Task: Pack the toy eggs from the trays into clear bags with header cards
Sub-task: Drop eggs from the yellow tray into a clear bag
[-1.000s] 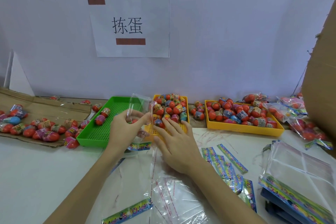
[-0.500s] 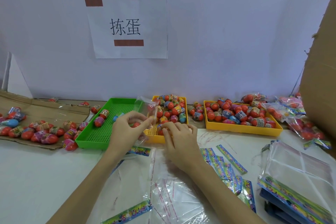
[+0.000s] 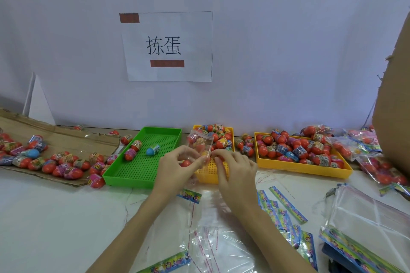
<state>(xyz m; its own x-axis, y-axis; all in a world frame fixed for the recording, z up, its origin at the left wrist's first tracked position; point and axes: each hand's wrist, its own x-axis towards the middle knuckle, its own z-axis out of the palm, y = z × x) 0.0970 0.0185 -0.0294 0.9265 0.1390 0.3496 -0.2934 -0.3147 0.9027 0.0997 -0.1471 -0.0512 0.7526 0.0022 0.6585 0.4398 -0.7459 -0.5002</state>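
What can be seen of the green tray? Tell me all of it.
The green tray is a shallow rectangular tray, plastic by its look, with a low raised rim and a floor dotted with small holes. It lies flat on the white table, left of the yellow trays, its left side next to the cardboard sheet. It holds three toy eggs: two red ones near its far left and a blue one beside them. The left hand overlaps its right edge; contact cannot be told.

wall (image 3: 288, 40): pale, plain | paper sign (image 3: 169, 46): taped up | table (image 3: 44, 217): white
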